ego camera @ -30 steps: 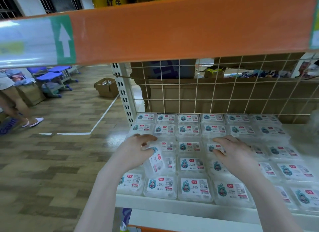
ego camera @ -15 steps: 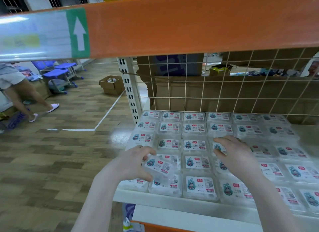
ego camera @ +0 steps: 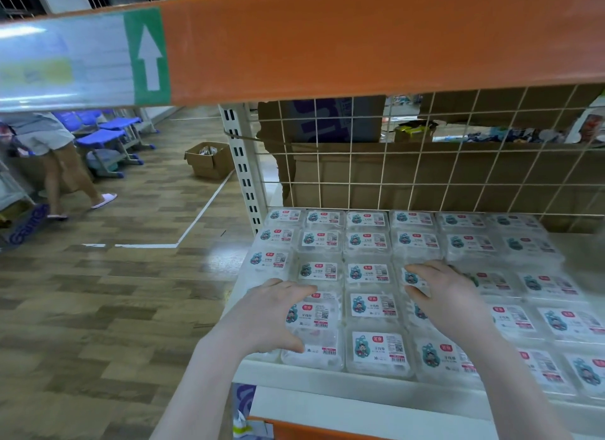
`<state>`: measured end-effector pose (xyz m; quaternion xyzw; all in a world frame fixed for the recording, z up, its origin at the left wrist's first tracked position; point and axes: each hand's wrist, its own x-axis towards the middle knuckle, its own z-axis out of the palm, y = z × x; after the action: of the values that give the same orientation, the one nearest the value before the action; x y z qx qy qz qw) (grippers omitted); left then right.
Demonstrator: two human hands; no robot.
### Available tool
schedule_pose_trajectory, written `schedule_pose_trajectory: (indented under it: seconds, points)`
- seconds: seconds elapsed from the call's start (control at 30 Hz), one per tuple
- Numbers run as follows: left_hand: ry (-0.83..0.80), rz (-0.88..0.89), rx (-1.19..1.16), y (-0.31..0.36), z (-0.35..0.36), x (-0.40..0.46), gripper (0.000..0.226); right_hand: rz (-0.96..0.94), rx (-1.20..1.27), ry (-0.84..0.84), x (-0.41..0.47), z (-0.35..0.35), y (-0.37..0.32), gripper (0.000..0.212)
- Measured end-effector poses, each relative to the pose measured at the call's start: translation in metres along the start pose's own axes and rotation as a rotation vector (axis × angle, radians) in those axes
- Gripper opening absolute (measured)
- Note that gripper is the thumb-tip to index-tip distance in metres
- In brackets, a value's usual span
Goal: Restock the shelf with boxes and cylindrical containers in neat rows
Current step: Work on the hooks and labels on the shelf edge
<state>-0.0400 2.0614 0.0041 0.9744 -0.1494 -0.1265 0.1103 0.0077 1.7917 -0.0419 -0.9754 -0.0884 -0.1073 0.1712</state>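
Clear plastic boxes with white labels (ego camera: 368,272) lie flat in neat rows across the white shelf (ego camera: 360,385). My left hand (ego camera: 271,315) grips one such box (ego camera: 312,315) near the front of the second column, fingers over its far edge and thumb at its near edge. It lies nearly flat on top of the boxes beneath. My right hand (ego camera: 448,302) rests with spread fingers on the boxes a few columns to the right and holds nothing. Boxes under both hands are partly hidden.
An orange shelf beam (ego camera: 360,40) hangs low overhead. A wire mesh back (ego camera: 425,177) closes the shelf, with brown cartons behind it. On the wooden floor to the left are an open cardboard box (ego camera: 209,159), blue chairs (ego camera: 108,135) and a walking person (ego camera: 55,158).
My left hand has brought the tilted box down from upright to nearly flat on the front boxes. My right hand stayed resting on the rows. The person at left walked on.
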Motion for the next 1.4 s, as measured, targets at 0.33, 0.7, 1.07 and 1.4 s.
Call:
schedule_pose_trajectory:
  seconds: [0.33, 0.7, 1.07, 1.4]
  points:
    - [0.002, 0.055, 0.063, 0.016, -0.017, 0.019, 0.072, -0.038, 0.032, 0.050, -0.004, 0.001, 0.003, 0.030]
    - [0.157, -0.045, 0.128, 0.018, -0.036, 0.058, 0.061, -0.117, 0.009, 0.154, -0.007, 0.002, 0.012, 0.031]
    - [0.129, -0.058, 0.127, 0.008, -0.024, 0.071, 0.071, -0.035, 0.023, 0.078, -0.009, 0.001, 0.016, 0.029]
    - [0.181, -0.073, 0.076, 0.004, -0.016, 0.068, 0.063, -0.025, 0.016, 0.064, -0.008, 0.001, 0.014, 0.030]
